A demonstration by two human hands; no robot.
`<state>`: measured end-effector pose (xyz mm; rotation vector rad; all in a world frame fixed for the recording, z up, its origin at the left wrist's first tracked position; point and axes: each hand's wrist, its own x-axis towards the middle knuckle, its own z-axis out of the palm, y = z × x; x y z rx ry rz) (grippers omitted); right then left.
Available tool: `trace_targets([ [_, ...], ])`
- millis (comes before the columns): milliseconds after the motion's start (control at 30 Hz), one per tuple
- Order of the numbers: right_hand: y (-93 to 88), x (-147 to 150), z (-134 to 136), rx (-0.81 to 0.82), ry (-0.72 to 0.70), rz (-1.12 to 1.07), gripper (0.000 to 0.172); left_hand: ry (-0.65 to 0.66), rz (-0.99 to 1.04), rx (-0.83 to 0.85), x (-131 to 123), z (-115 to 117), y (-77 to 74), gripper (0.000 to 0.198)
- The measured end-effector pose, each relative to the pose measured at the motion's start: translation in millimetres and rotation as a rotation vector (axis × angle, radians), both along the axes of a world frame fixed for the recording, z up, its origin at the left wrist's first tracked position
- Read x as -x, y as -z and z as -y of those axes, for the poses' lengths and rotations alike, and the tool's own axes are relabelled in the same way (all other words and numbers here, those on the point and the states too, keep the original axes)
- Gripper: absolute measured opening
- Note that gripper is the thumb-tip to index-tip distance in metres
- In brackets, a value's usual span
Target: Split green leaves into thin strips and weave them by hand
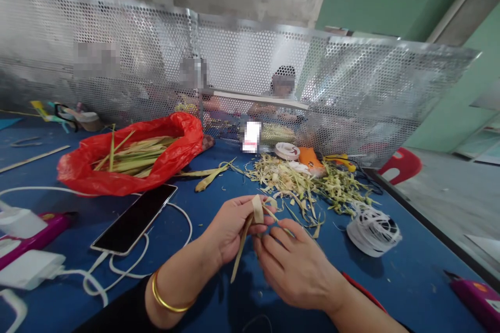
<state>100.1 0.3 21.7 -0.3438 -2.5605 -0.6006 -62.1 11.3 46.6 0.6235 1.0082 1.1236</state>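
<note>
My left hand grips a pale dried leaf strip, which bends over the fingers while one end hangs down toward the table. Close beside it, my right hand has its fingers drawn together around a thin end of the strip, partly hidden by the fingers. Both hands are above the blue table, near its front. Beyond them lies a heap of leaf scraps.
At the left stand a red plastic bag of long leaves, a phone with white cables and chargers. A spool of white ties and a purple tool lie right. A perforated metal screen crosses behind, with people beyond.
</note>
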Motion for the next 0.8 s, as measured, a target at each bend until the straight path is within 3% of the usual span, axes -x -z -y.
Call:
trace_targets([
  [133, 0.8, 2.3, 1.0, 0.041, -0.017, -0.156, 0.025, -0.022, 0.024, -0.013, -7.0, 3.5, 4.6, 0.016],
  [333, 12.8, 11.2, 0.0, -0.018, 0.077, -0.063, 0.026, 0.003, 0.094, -0.019, -19.5, 11.5, 10.7, 0.016],
  [433, 11.7, 7.8, 0.5, 0.056, 0.038, -0.209, 0.023, 0.007, 0.04, -0.055, -19.3, 12.2, 11.0, 0.018],
  [500, 7.3, 3.6, -1.2, 0.197, 0.062, -0.44, 0.019, 0.012, -0.013, -0.073, -18.1, 12.1, 10.1, 0.021],
  [633, -1.7, 0.2, -11.1, 0.64, 0.262, -0.845, 0.012, 0.013, -0.096, -0.096, -17.1, 11.4, 6.8, 0.026],
  [800, -3.7, 6.1, -19.9, 1.058, 0.441, -0.992, 0.018, -0.041, -0.138, -0.126, -17.7, 8.9, 6.0, 0.032],
])
